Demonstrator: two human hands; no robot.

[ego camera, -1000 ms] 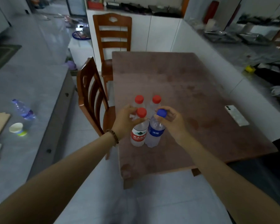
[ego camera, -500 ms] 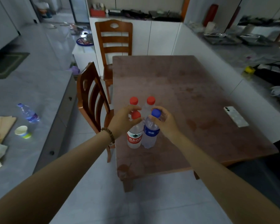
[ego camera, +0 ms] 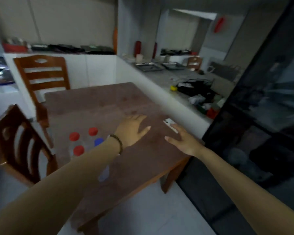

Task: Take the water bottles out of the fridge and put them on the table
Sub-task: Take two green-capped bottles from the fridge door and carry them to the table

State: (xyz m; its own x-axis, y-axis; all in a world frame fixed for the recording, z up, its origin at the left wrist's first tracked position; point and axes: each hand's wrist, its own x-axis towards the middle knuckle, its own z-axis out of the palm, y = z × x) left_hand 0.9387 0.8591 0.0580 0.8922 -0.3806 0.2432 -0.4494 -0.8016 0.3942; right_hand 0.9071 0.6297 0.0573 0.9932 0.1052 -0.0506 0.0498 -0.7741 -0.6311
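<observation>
Kitchen-dining room, dim, whole view smeared by motion blur. Brown tabletop point(ego camera: 109, 102) fills the middle. 4 water bottles point(ego camera: 78, 150) stand upright on it in a tight 2x2 cluster near the edge by the nearer wooden chair point(ego camera: 19, 145). 3 have red caps, 1 has a blue cap point(ego camera: 98, 141) on the side nearest the person's arm. Clear bodies are too blurred to read any label.

Neither hand holds anything. The left hand point(ego camera: 132, 129) is over the tabletop just beside the cluster, apart from the bottles, palm down, fingers released and spread. A beaded bracelet point(ego camera: 119, 145) sits on that wrist, and the forearm crosses in front of the blue-capped bottle's lower part. The right hand point(ego camera: 182, 141) is out near the tabletop's far-side edge, fingers also loose and splayed. Its fingertips overlap a white phone point(ego camera: 170, 123) lying flat there; contact can't be told.

2nd wooden chair point(ego camera: 41, 73) stands at the far end. White cabinets run behind it, and a grey counter point(ego camera: 159, 78) along the side carries metal trays point(ego camera: 149, 67), a yellow item point(ego camera: 173, 88) and dark clutter. Dark glass panel point(ego camera: 261, 116) takes up the edge of view beyond the right arm.
</observation>
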